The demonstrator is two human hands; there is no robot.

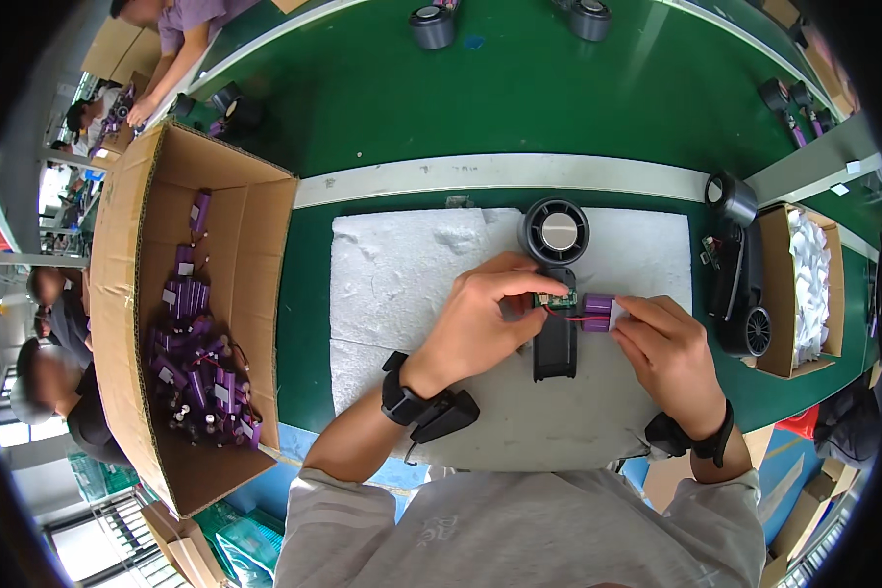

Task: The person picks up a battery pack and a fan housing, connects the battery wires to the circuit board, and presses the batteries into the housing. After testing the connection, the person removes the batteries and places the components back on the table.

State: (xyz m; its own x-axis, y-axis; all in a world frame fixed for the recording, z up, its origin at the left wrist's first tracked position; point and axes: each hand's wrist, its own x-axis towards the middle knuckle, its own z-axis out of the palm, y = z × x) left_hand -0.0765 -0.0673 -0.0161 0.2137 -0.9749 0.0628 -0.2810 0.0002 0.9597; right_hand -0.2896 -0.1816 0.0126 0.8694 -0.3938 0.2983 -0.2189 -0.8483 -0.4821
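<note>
A black handheld fan (558, 227) lies on a white foam sheet (402, 257), its round head away from me and its hollow handle (555, 358) toward me. Over the upper part of the handle, my left hand (480, 318) pinches a small green circuit board (556, 301) between thumb and fingers. Just right of the handle, my right hand (668, 345) is closed on the end of a purple battery pack (596, 308) with a white patch. Red wires (576, 318) run between the board and the pack. My fingers hide parts of both.
At left stands a tall cardboard box (194, 392) holding several purple battery packs. A smaller carton (811, 284) of white pieces sits at right, beside black fan parts (737, 265). More fans (432, 27) lie across the green table (559, 108). Other people are at the far left.
</note>
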